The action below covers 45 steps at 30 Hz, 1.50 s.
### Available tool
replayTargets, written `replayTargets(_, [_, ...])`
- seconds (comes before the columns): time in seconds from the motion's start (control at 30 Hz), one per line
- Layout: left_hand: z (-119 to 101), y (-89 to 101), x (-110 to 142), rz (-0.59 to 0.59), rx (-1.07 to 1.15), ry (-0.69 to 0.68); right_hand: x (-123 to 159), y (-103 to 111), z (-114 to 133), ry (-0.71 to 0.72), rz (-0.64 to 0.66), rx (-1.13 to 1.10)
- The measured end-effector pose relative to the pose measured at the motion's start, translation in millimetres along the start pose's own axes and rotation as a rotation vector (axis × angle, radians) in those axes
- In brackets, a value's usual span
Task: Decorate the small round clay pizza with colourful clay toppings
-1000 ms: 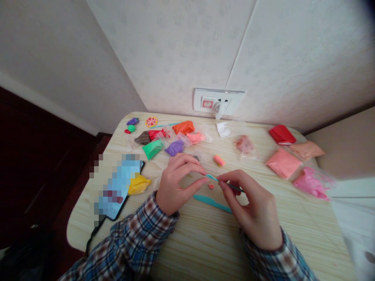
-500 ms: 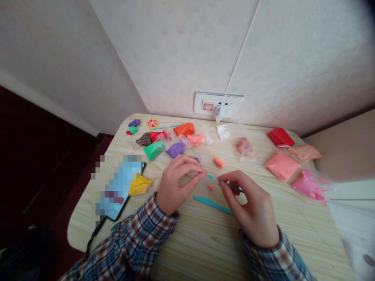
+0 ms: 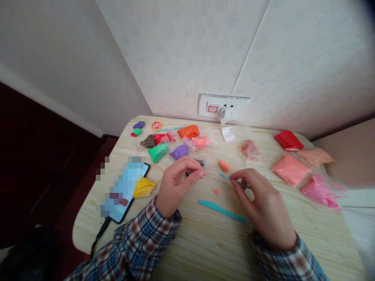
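My right hand (image 3: pixel 262 205) pinches a thin blue modelling tool (image 3: pixel 225 176), its slightly curved tip pointing left. Across from it, my left hand (image 3: pixel 178 185) is closed, thumb against fingertips; whatever may be between them is too small to make out. Below the gap between the hands, a small piece of orange-pink clay (image 3: pixel 216 191) lies on the table. A blue plastic clay knife (image 3: pixel 221 210) rests nearer to me. Beyond the tool tip lies a short coral-coloured clay roll (image 3: pixel 224 165) with some yellow along its underside.
Bags of clay lie about the table (image 3: pixel 205 249), including green (image 3: pixel 158 152), purple (image 3: pixel 179 152), yellow (image 3: pixel 145 187) and coral (image 3: pixel 291 169). A phone (image 3: pixel 123 208) with a cord is at the left. Small clay fruits (image 3: pixel 138 125) sit at the back left, below a wall socket (image 3: pixel 224 107).
My right hand has drawn the tool away to the right, so its tip is apart from my left fingertips. The whole view has shifted slightly.
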<state>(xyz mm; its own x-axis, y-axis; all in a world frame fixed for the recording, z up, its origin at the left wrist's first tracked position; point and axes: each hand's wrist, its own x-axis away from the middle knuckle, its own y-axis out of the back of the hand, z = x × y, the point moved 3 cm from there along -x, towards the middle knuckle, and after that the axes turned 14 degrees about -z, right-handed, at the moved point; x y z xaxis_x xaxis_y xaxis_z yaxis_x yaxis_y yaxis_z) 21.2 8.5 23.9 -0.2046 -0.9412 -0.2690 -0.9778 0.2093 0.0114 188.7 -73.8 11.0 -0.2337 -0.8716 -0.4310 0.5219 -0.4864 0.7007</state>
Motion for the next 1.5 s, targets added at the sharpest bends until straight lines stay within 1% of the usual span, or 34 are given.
replayTargets(0.1, [0.4, -2.8, 1.6, 0.022, 0.137, 0.117, 0.0, -4.1, -7.6, 0.056, -0.001, 0.099])
replayTargets(0.17, [1.9, -5.5, 3.7, 0.051, 0.2, 0.191, -0.5, -3.6, -6.5, 0.067, -0.043, 0.119])
replayTargets(0.23, [3.5, -8.4, 6.3, 0.077, 0.251, 0.257, -1.1, 0.3, -0.4, 0.051, -0.121, 0.065])
replayTargets(0.33, [5.1, -13.2, 11.1, 0.109, 0.324, 0.356, -0.2, 8.4, 14.5, 0.063, -0.237, -0.095])
replayTargets(0.43, [5.1, -18.1, 15.8, 0.148, 0.366, 0.431, 3.6, 11.2, 28.4, 0.154, -0.261, -0.178])
replayTargets(0.53, [4.5, -21.6, 18.6, 0.169, 0.318, 0.463, 7.0, 10.2, 34.9, 0.219, -0.279, -0.17])
replayTargets(0.67, [3.9, -23.9, 19.5, 0.179, 0.248, 0.467, 7.5, 8.9, 36.3, 0.231, -0.313, -0.145])
replayTargets(0.8, [4.1, -23.8, 19.2, 0.191, 0.226, 0.465, 7.0, 8.6, 36.3, 0.229, -0.3, -0.131])
replayTargets(1.0, [1.7, -22.0, 17.8, 0.201, 0.172, 0.392, 7.6, 8.5, 34.9, 0.229, -0.302, -0.127])
replayTargets(1.17, [0.9, -21.3, 17.5, 0.184, 0.158, 0.359, 7.2, 8.3, 33.7, 0.228, -0.3, -0.121])
replayTargets(1.33, [1.6, -20.2, 16.4, 0.179, 0.129, 0.285, 7.2, 9.9, 33.4, 0.224, -0.305, -0.114])
replayTargets(1.5, [3.1, -20.0, 16.1, 0.175, 0.124, 0.288, 6.1, 8.5, 32.8, 0.219, -0.306, -0.119])
